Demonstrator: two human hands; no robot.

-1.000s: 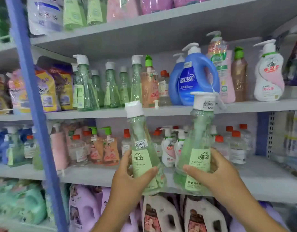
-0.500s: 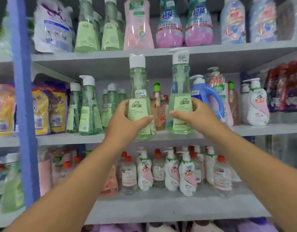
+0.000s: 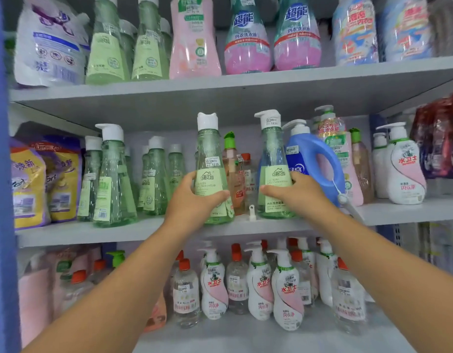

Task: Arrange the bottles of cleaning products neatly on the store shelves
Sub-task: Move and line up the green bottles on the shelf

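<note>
1. Bottles of green detergent, one in each hand, stand at the front edge of the middle shelf, bases down or very nearly so; I cannot tell whether they are fully set.
2. Reaching in from below, the left hand wraps thumb and fingers round the lower body of the left green bottle, low on the label, probably so the tall narrow neck does not tip as it goes down.
3. Likewise the right hand curls round the right green bottle at label height, its pump cap facing left.
4. Both labels face outward, which looks deliberate for a tidy display.
5. Between the two bottles sits a small white clip on the shelf, and behind the gap stand orange-tinted bottles.
6. Just right of the right-hand bottle is a blue jug; to the left, the matching green bottles are grouped, so these two seem bound for that row.
7. Farther up, the top shelf carries more green and pink bottles; below, white-and-pink pump bottles crowd the lower shelf.
</note>
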